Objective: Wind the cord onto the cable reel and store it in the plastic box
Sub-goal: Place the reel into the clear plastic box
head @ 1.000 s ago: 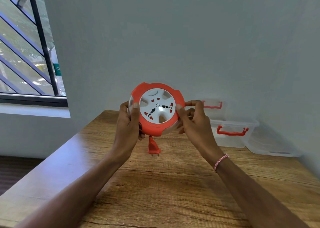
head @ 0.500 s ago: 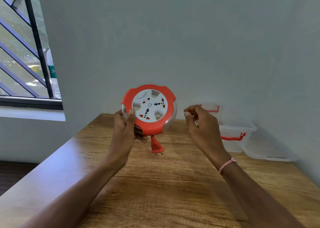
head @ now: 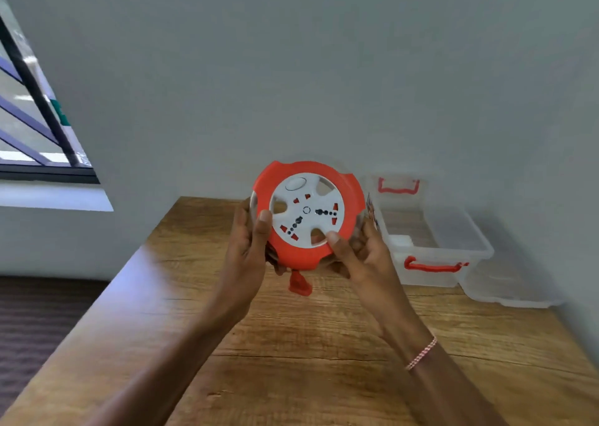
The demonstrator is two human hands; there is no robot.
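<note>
The wooden desk (head: 324, 344) runs away toward a grey wall, and at its far right corner sits the clear plastic box (head: 453, 231) with red handles, open at the top, its lid (head: 512, 292) apparently lying flat just beside it to the right. The box looks light and a little flexible, so the reel should be lowered in, not dropped.

Above the middle of the desk, just left of the box, the cable reel (head: 308, 215) is held up facing the camera: an orange rim around a white socket face. It is rigid moulded plastic, smooth and probably slick on the face, likely of moderate weight with the cord inside. The scalloped rim gives the surest purchase; the recesses in the white disc take a fingertip for turning.

The left hand (head: 249, 247) is closed on the reel's left edge, thumb on the front. The right hand (head: 359, 250) grips the lower right, thumb pressed near a recess.

Below the reel hangs the orange plug (head: 299, 284), blurred, on a short, limp bit of cord; it may swing and snag on the box wall.
</note>
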